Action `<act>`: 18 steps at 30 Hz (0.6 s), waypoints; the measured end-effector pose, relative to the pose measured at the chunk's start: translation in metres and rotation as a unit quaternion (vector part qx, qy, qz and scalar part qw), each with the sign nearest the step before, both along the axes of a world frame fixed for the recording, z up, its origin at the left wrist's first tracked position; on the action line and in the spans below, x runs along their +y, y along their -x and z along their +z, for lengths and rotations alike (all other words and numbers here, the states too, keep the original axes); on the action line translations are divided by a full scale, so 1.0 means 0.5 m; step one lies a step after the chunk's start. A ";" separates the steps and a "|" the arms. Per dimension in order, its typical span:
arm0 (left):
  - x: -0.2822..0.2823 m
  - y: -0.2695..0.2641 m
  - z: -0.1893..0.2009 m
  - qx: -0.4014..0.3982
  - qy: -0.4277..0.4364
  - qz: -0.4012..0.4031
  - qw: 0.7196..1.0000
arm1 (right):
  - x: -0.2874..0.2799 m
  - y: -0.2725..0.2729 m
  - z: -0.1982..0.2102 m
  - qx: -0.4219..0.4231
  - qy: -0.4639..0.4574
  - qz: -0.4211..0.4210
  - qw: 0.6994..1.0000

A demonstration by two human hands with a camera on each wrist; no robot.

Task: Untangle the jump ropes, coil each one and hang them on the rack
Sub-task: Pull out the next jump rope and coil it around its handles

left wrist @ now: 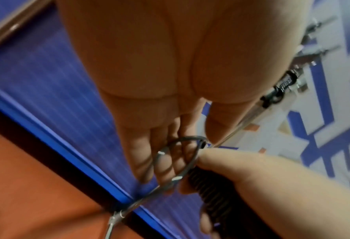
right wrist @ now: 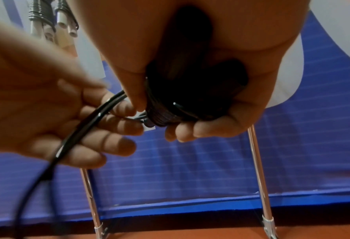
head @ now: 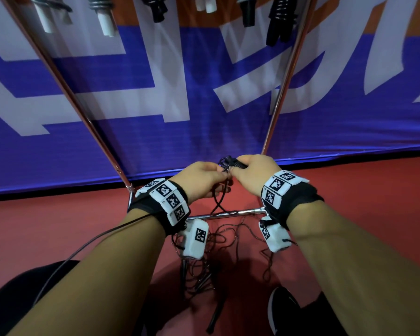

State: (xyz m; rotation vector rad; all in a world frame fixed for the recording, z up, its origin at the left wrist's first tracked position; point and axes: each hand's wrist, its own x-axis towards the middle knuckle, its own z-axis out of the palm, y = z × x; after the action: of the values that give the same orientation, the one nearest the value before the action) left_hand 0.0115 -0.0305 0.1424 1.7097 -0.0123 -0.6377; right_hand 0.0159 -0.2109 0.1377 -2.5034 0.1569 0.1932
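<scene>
In the head view my right hand [head: 250,169] grips a pair of black jump rope handles [head: 238,163] low in front of the rack. The right wrist view shows cord wound around the handles [right wrist: 170,111] inside that fist [right wrist: 192,131]. My left hand [head: 222,175] sits just left of them and pinches the black cord [head: 218,202], which drops to the floor. That cord [right wrist: 84,127] runs between the thumb and fingers of my left hand [right wrist: 100,129]. A loop of cord [left wrist: 163,155] crosses my left fingers [left wrist: 141,155] in the left wrist view.
A tangle of thin ropes [head: 204,270] with dark handles lies on the red floor below my wrists, around the rack's chrome bottom bar [head: 228,214]. Two chrome poles [head: 66,88] rise to coiled ropes [head: 280,18] hanging at the top. A blue banner [head: 204,122] stands behind. A shoe [head: 281,309] is nearby.
</scene>
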 end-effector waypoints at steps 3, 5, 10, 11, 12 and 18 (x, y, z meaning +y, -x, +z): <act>-0.002 0.002 0.007 0.036 0.031 -0.004 0.999 | 0.001 0.000 -0.003 -0.011 -0.004 0.005 1.000; 0.002 0.009 0.005 0.038 0.020 -0.035 0.998 | 0.000 -0.002 -0.005 -0.019 -0.003 0.008 1.000; 0.005 -0.003 -0.031 -0.021 -0.034 0.008 0.999 | 0.004 -0.003 0.001 0.004 -0.023 0.006 1.000; 0.006 -0.009 -0.036 -0.051 -0.057 0.020 0.997 | 0.006 -0.003 0.002 0.015 -0.038 0.001 0.999; 0.008 -0.014 -0.039 -0.069 -0.065 0.030 0.995 | 0.009 -0.003 0.005 0.026 -0.053 -0.008 0.998; 0.010 -0.017 -0.030 -0.064 -0.012 0.040 0.997 | 0.017 0.003 0.017 0.094 -0.217 -0.094 0.967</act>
State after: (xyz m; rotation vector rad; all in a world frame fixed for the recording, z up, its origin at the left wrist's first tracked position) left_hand 0.0202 -0.0253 0.1274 1.7624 -0.0269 -0.4713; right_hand 0.0145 -0.2023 0.1462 -2.0194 0.3854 0.3467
